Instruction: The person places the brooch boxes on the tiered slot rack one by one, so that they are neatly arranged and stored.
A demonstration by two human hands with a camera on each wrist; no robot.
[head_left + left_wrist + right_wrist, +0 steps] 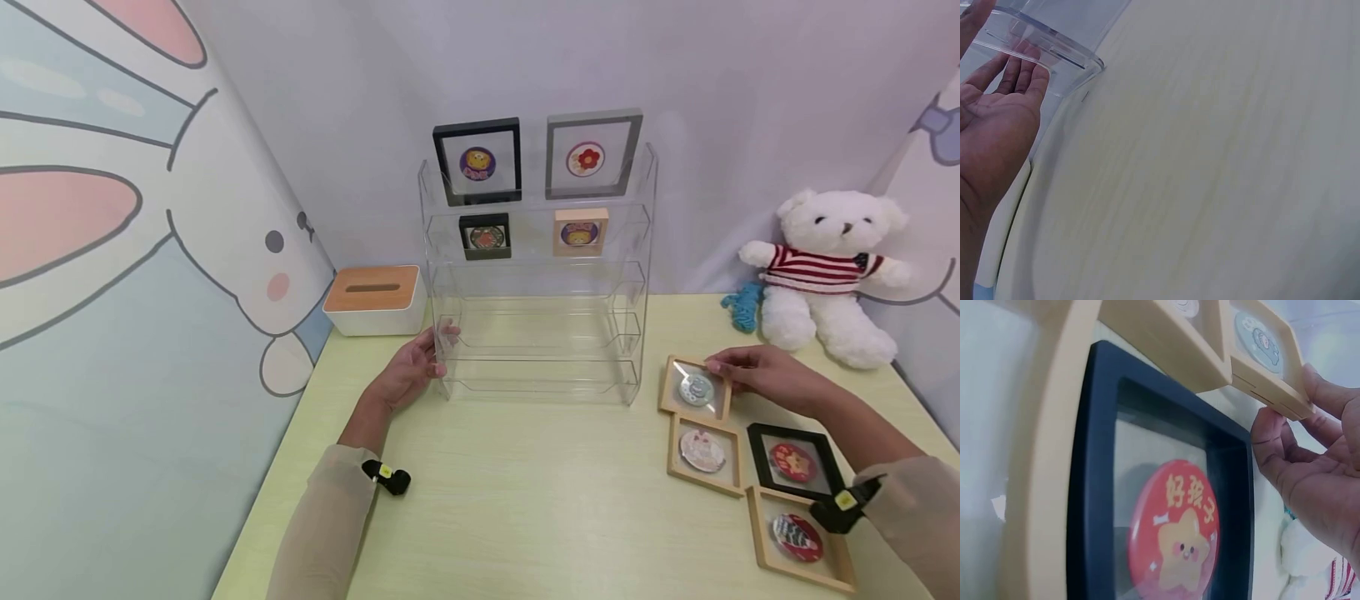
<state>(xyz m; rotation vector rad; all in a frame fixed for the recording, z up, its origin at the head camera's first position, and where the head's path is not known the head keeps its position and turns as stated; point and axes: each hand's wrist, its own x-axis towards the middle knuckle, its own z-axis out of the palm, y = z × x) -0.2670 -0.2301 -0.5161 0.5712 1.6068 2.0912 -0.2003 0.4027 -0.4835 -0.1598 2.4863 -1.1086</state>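
Observation:
A clear acrylic tiered display rack point(540, 361) stands upright at the back of the table. My left hand point(411, 368) is at its lower left side, palm showing, its fingers partly seen through the clear plastic in the left wrist view. My right hand point(765, 375) pinches the right edge of a light wooden display frame point(663, 398) with a pale blue-grey round badge inside; thumb and fingers are on its rim in the right wrist view. That frame's near edge adjoins another wooden frame point(705, 482) holding a pinkish-white badge.
Below my right wrist lie a black frame point(757, 458) with a red star badge and a wooden frame point(761, 533). The rack's upper tiers hold several framed badges, including a black frame point(514, 158). A tissue box point(375, 321) stands left; a white teddy bear point(840, 225) sits right.

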